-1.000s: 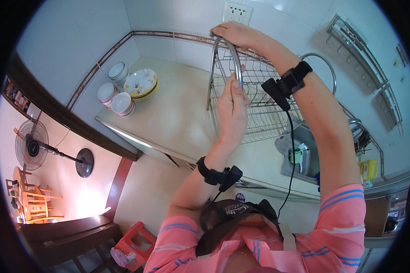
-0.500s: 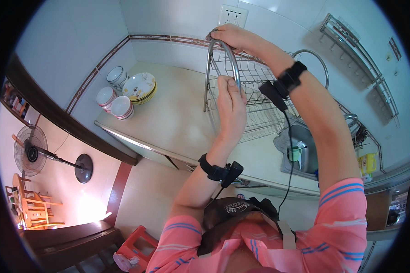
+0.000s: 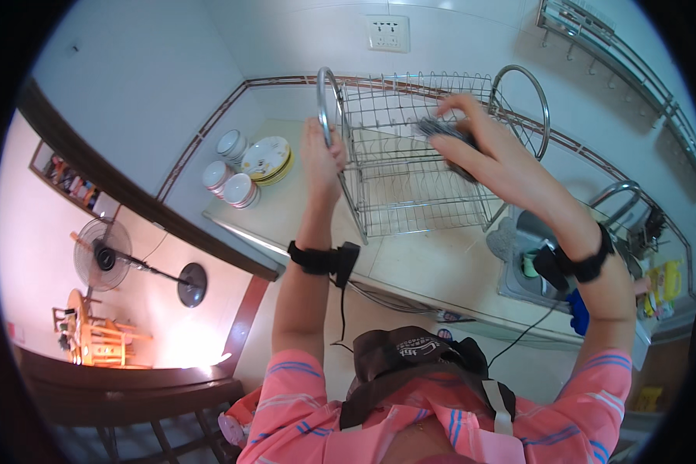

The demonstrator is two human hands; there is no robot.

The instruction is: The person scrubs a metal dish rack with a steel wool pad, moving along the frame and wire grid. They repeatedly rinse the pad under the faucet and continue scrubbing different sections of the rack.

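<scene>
A two-tier metal dish rack (image 3: 425,207) stands on the counter in front of me. My left hand (image 3: 322,158) is closed round the curved tube at the rack's left end. In my right hand (image 3: 491,147) is a dark grey steel wool scrubber (image 3: 447,135), held between thumb and fingers over the middle of the rack. Part of the scrubber is covered by the hand, and motion blurs it a little. The rack's wire shelves hold no dishes.
Stacked bowls (image 3: 240,190) and patterned plates (image 3: 267,158) stand left of the rack. To the right are a sink (image 3: 518,274) with a faucet (image 3: 622,189) and a yellow package (image 3: 663,282). A hook rail (image 3: 611,58) hangs on the wall.
My right hand has moved with the scrubber from the top of the left-end tube to the middle of the rack. My left hand still grips that tube; the rack is now turned more squarely toward me.
</scene>
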